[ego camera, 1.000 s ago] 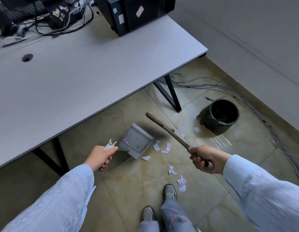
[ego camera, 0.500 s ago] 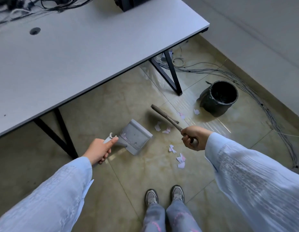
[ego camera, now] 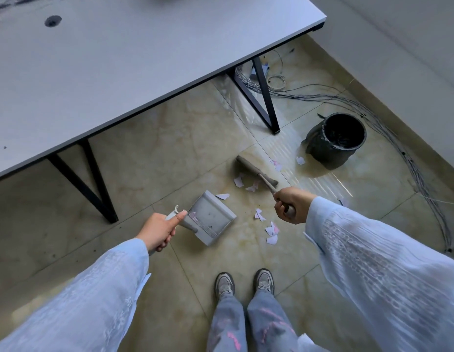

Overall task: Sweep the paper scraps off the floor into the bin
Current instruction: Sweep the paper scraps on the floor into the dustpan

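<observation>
Plainly, the left hand (ego camera: 158,231) grips the grey dustpan (ego camera: 211,217) by its handle and the right hand (ego camera: 292,204) clasps the hand broom (ego camera: 256,171). Paper scraps (ego camera: 270,231) lie scattered right of the pan, some near the bin (ego camera: 335,141); a hard stroke could scatter them toward the cables (ego camera: 398,138).

Broom (ego camera: 256,171) nearer, behind scraps (ego camera: 246,182).
</observation>
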Available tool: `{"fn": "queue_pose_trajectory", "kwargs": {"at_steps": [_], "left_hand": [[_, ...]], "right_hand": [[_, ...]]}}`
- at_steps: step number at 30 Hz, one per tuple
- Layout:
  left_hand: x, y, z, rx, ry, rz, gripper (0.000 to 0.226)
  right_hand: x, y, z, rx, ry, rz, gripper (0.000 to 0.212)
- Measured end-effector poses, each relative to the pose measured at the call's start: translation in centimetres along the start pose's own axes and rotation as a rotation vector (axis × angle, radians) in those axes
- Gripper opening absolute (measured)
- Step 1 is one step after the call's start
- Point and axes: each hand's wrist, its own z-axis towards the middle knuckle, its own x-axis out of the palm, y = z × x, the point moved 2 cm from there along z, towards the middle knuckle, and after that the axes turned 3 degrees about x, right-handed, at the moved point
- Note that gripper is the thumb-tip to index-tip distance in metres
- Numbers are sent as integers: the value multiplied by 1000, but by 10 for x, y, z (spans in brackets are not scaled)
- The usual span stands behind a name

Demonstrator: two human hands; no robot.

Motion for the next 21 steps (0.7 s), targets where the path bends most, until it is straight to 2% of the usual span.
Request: {"fn": "queue_pose_trajectory", "kwargs": {"at_steps": [14, 21], "left_hand": [[34, 6, 14, -51, 2, -24, 57], [35, -6, 26, 0, -33, 40, 56]], "right_hand": [[11, -27, 0, 23, 9, -117, 23], [35, -46, 9, 50, 48, -160, 23]]}}
